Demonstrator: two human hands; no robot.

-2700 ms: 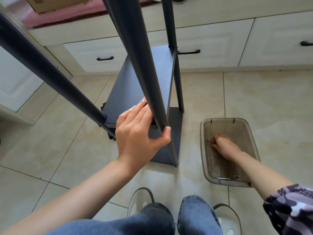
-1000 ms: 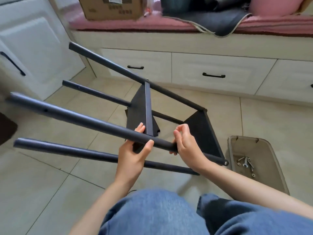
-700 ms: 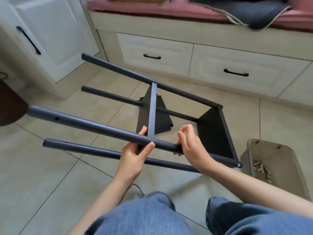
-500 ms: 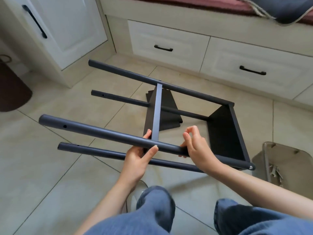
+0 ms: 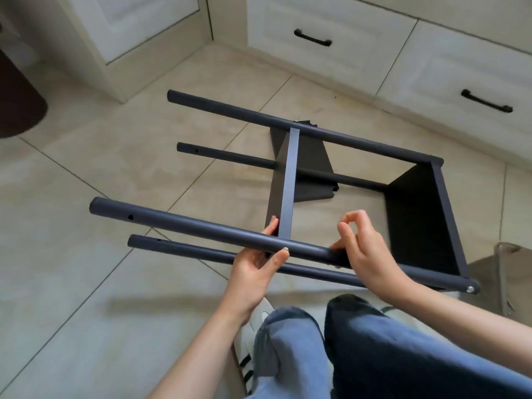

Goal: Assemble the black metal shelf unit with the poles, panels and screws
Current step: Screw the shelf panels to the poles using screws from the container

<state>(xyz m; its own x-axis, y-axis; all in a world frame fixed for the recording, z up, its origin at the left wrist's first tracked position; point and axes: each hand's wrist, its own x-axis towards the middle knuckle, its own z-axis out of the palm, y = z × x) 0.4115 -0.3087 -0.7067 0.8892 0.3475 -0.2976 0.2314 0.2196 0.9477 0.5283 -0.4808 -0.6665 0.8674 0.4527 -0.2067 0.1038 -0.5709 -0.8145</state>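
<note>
four black poles point(image 5: 201, 226), two black panels point(image 5: 288, 185), two hands point(image 5: 253, 266), two drawer handles point(image 5: 313, 40)

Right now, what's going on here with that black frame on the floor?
A person is assembling a black shelf unit, which lies tipped on its side on the tiled floor. Two panels are fixed between its four poles. The left hand grips the nearest pole beside the middle panel, thumb near a small silver screw. The right hand rests on the same pole, fingers curled, beside the end panel.
</note>
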